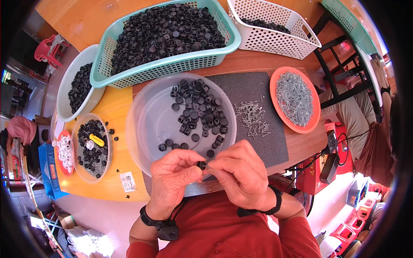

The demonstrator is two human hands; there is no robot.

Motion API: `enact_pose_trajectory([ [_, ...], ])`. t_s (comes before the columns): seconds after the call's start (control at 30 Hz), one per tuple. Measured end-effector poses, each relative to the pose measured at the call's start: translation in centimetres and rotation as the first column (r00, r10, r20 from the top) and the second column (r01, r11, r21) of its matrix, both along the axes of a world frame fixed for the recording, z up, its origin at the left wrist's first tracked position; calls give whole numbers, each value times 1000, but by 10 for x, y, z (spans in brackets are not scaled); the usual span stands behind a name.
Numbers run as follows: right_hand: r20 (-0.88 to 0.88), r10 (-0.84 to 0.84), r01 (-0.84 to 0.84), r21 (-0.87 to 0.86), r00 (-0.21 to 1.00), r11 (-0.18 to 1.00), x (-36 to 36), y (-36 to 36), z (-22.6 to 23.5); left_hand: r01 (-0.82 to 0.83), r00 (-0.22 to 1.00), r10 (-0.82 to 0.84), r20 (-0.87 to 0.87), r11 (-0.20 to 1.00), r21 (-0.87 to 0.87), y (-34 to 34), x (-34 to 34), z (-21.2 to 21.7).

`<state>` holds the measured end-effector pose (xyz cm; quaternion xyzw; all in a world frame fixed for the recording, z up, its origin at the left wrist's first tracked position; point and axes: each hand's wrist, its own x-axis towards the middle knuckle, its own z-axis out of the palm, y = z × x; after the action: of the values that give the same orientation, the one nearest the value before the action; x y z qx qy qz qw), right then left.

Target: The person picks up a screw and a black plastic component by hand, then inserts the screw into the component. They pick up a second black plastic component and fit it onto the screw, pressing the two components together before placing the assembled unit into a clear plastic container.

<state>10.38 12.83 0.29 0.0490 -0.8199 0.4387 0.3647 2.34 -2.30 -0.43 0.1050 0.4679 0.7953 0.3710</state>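
Note:
My left hand (174, 178) pinches a small round black plastic part (201, 164) between thumb and fingers, above the near rim of a clear round tub (144, 116). Closed fingertips of my right hand (243, 174) meet the part from the right. A pale glint shows at those fingertips, but what they hold is too small to name. Loose black plastic parts (194, 115) lie inside the tub. To its right, metal screws (251, 117) are scattered on a dark grey mat (275, 148). An orange plate (274, 92) heaped with more screws stands beside the mat.
Behind the tub stand a teal basket (172, 64) full of black parts and a white perforated basket (275, 45). At left are a pale bowl (64, 94), a clear dish (107, 161) with a yellow piece (97, 139), and a plate of white pieces (64, 150). Someone's legs (357, 107) show at right.

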Motion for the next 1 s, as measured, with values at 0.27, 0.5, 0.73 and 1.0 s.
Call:
enact_pose_trajectory([
  [0.27,-20,1,0,74,1000,997,-1,2,2,-10,991,-3,-130,995,-98,-1,0,6],
  [0.5,-52,12,-7,94,999,996,-3,-3,2,-31,980,9,-200,994,-108,-3,3,3],
  [0.73,-70,12,-7,75,997,997,-7,-4,-4,-74,990,59,-130,991,-112,3,6,3],
  [1.0,-41,2,1,55,999,998,-7,-3,4,-13,1000,13,-2,1000,-24,2,-4,-1],
])
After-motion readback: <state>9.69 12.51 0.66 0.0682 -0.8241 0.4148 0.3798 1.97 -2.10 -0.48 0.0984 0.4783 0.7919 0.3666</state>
